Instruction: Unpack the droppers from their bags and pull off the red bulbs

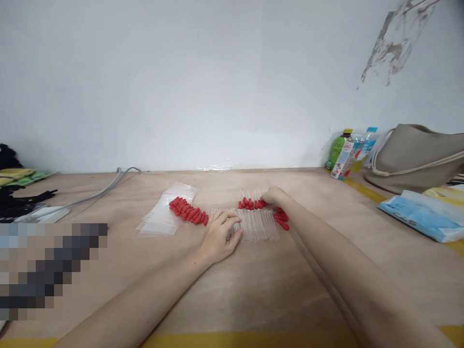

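Note:
My left hand (219,238) rests palm down with its fingers apart, on the left part of a row of clear tubes (259,224). Behind that row stand or lie several droppers with red rubber bulbs (248,203). At their right end is my right hand (274,195), its fingers curled down and touching the bulbs; what they pinch is hidden. A few loose red bulbs (282,220) lie by my right wrist. To the left, a longer heap of red bulbs (187,211) runs from some clear plastic bags (159,224) to my left hand.
A grey cable (105,191) crosses the table at the left, near a blurred-out dark patch (50,270). Bottles (340,152), a grey-beige bag (416,154) and a blue packet (420,215) are at the right. The white wall (217,87) bounds the table's back edge.

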{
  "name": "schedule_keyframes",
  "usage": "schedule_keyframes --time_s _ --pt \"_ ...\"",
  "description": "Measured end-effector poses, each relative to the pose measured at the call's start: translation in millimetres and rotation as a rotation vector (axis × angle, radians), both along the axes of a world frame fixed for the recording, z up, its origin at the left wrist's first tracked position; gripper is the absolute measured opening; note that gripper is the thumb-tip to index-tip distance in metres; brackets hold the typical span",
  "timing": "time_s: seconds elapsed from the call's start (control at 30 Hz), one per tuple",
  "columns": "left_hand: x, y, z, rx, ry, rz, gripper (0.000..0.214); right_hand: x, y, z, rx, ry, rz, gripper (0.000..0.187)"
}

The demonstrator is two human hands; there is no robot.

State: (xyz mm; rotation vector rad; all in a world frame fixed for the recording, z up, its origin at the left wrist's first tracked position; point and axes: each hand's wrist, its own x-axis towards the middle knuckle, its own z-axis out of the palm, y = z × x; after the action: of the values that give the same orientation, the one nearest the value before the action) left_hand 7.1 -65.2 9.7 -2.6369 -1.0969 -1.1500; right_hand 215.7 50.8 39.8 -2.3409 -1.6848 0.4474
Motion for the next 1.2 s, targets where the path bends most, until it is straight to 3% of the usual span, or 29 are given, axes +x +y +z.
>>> schedule_keyframes --time_s 0.13,0.3,0.4,0.5,0.6,0.77,0.93,1.2 --pt "-2 1 -0.8 0.011 -0.007 -0.006 0.02 3 -9 19.2 0.007 -0.028 0.013 0.007" --pt "-5 1 -1.7 0.048 -0.019 -0.001 0.028 7 -50 32.6 0.233 -0.015 0.156 0.027" --pt "-3 1 0.2 0.134 -0.02 0.043 0.041 6 -83 15.7 0.414 0.008 0.289 0.025" --pt "-1 1 2.7 0.246 0.031 0.062 0.045 5 -112 -11.9 0.831 -0.117 0.569 0.02" --pt "1 1 3.4 0.307 0.137 0.012 0.039 2 -128 -33.1 1.018 -0.155 0.678 0.016" --pt "1 2 -0.4 0.36 0.226 -0.092 0.022 -6 -136 -38.6 1.073 -0.1 0.837 0.015" --pt "4 2 -1.4 0.398 0.212 -0.147 0.017 -8 -135 -37.0 1.111 -0.109 0.861 0.019" --pt "5 -2 0.1 0.304 0.22 -0.24 0.016 -6 -129 -42.5 1.149 -0.098 1.028 0.013"
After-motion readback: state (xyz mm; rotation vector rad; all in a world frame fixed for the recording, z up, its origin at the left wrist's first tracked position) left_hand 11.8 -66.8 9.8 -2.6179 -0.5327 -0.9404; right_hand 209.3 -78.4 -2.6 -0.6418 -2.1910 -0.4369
